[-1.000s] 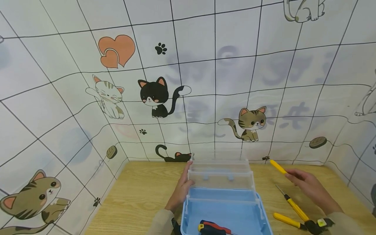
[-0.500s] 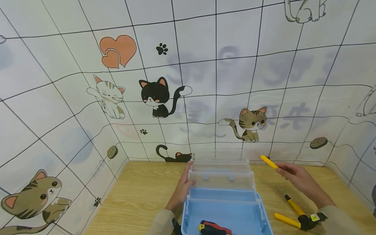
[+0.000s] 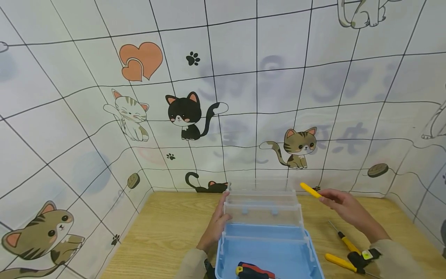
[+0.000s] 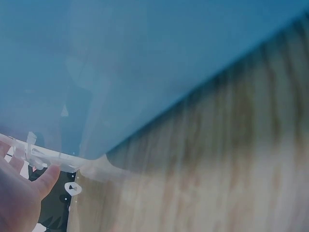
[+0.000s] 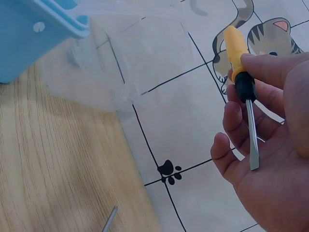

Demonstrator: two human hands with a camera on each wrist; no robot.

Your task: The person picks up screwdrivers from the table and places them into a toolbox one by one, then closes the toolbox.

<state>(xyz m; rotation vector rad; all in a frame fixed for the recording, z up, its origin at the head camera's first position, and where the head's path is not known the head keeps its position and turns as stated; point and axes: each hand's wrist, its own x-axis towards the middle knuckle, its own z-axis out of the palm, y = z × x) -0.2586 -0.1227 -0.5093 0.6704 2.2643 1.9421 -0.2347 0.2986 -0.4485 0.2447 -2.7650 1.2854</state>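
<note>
A blue toolbox stands in front of me, its clear lid raised. My left hand holds the lid's left edge; in the left wrist view its fingers lie at the clear rim. Over the table to the right of the lid, my right hand pinches a yellow-handled screwdriver between thumb and fingers. That screwdriver's flat metal blade points back toward the palm in the right wrist view. Inside the box lie a screwdriver with a black and yellow handle and a red and black handle.
On the wooden table, right of the box, lie two more yellow-handled screwdrivers, one upper screwdriver and one lower screwdriver. The right wrist strap partly covers them. A wall covering printed with cats and grid lines rises behind the table.
My right hand has moved left toward the lid, carrying the yellow-handled screwdriver. My left hand and the toolbox have stayed in place.
</note>
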